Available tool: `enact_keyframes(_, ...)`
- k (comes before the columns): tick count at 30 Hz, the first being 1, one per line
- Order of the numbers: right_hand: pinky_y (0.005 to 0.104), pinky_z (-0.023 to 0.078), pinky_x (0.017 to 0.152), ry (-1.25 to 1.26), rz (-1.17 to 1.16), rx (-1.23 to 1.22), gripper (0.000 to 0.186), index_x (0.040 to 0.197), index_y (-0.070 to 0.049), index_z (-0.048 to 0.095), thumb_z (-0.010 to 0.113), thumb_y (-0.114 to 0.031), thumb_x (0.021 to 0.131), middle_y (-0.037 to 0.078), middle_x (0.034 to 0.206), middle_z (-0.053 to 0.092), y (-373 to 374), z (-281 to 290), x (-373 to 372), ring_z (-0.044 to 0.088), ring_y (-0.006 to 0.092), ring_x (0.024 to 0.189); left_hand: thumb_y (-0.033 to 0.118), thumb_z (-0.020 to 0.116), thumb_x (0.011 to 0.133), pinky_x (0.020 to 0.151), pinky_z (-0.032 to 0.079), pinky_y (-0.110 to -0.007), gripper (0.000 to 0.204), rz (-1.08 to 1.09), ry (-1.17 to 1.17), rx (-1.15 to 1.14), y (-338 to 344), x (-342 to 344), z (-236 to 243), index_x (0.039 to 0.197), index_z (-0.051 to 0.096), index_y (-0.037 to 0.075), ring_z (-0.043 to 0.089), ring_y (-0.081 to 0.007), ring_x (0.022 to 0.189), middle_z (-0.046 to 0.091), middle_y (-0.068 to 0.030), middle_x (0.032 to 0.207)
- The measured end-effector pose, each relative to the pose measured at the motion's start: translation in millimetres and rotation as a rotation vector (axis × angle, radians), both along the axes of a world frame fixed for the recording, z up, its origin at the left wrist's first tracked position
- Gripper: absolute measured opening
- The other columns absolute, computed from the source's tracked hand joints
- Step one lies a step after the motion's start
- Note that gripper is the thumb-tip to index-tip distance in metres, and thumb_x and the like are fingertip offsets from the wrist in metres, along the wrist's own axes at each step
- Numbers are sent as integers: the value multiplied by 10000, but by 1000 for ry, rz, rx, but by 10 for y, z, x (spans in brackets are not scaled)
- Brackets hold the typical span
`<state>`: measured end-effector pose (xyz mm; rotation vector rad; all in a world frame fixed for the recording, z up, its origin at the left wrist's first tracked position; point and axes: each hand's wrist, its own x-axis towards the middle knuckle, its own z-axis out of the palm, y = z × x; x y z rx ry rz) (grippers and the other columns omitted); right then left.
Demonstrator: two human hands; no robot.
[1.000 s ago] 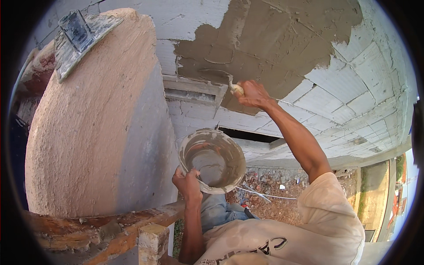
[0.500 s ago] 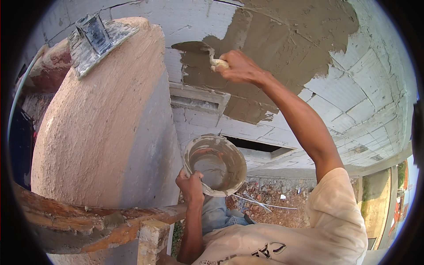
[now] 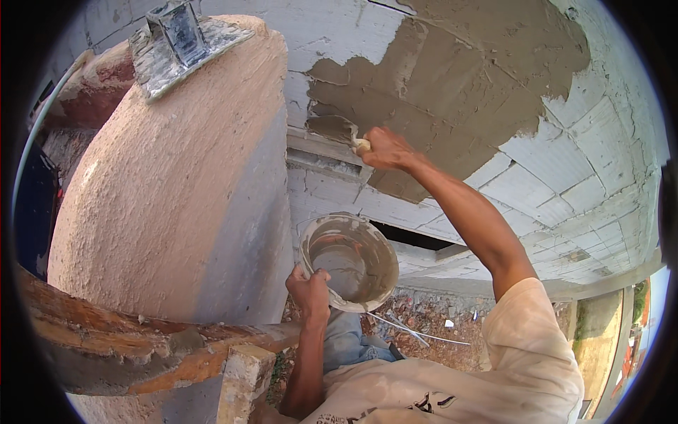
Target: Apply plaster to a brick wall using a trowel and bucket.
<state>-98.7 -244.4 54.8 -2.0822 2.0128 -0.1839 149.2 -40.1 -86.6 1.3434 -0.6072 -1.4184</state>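
Note:
My right hand [image 3: 387,149] is closed round the pale handle of a trowel [image 3: 332,127]. The blade lies at the lower left edge of the wet mortar [image 3: 452,92], just above a recessed slot [image 3: 323,164] in the block wall. Low in front of me, my left hand [image 3: 309,288] grips the rim of a bucket [image 3: 387,265], its thumb over the edge. The bucket tilts so that its inside shows, with grey-brown mortar smeared on the walls and some at the bottom.
A rough pinkish column [image 3: 162,177] rises at the left, with a mortar-caked plastering float [image 3: 185,53] on its top. A wooden beam [image 3: 141,353] crosses the lower left. Below the mortar, the block wall [image 3: 565,155] has a dark opening [image 3: 409,234]. Rubble [image 3: 452,318] covers the ground.
My right hand has brought the trowel down the wall, from the mortar's upper left edge to just above the slot. My left hand still holds the bucket. The view has shifted slightly.

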Motion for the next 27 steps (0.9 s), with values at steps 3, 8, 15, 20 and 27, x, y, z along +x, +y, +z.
enact_keyframes(3,513,546,816,31,-76,-9,384,918,36,733,653,-337,877,292,952,734,-67,-61,-59,729,410,930,-110,608,723,775,511,-315,303,3,1,10,-18,-11,28,1004,718,-83,657,-184,809,741,-100,939)
enact_keyframes(8,470,497,689,-108,-33,-88,403,876,32,677,686,-369,912,183,736,644,-155,690,67,624,297,693,-120,603,724,796,513,-311,332,24,-15,43,-41,67,7,1034,720,-95,664,-189,829,747,-109,960)
enact_keyframes(15,461,448,650,-395,-37,-213,418,796,41,653,677,-359,914,141,696,617,-52,536,197,557,252,649,-121,604,728,786,515,-307,356,10,-10,46,-28,90,-8,1064,719,-98,673,-192,835,749,-108,974)
enact_keyframes(20,492,505,737,-192,54,24,391,896,29,751,681,-356,896,222,845,746,-403,-476,-8,686,338,765,-113,611,735,775,521,-309,363,-19,6,31,-16,-37,-85,1082,718,-95,673,-193,828,750,-110,980)
enact_keyframes(27,497,535,811,-384,-108,-106,416,936,40,750,679,-361,852,261,916,745,28,100,-5,728,367,880,-107,588,737,743,509,-291,342,60,-22,0,-73,41,-17,1051,719,-78,641,-156,778,718,-80,918)
